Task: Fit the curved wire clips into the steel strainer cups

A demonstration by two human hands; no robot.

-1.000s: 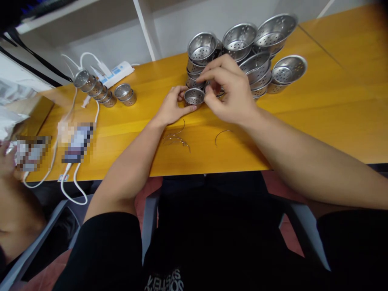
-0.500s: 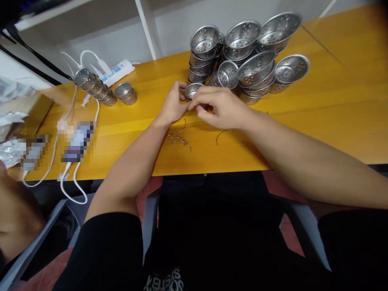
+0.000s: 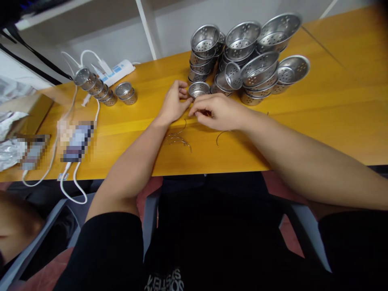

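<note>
Standing upright, the small cup [image 3: 198,89] opens upward.

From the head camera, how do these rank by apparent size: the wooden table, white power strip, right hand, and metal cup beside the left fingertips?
Largest to smallest:
Wooden table
Right hand
White power strip
Metal cup, partly hidden by that hand

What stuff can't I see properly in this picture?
All in the head view:
Whether the bare right hand pinches anything: its own fingers hide that.
The lower front of the small silver perforated metal cup: partly covered by that hand.
How many thin curved metal wires are clumped together: too fine, overlapping.
The navy rectangular device: pixelation hides its display.
White printed lettering: cut off by the bottom edge.
</note>
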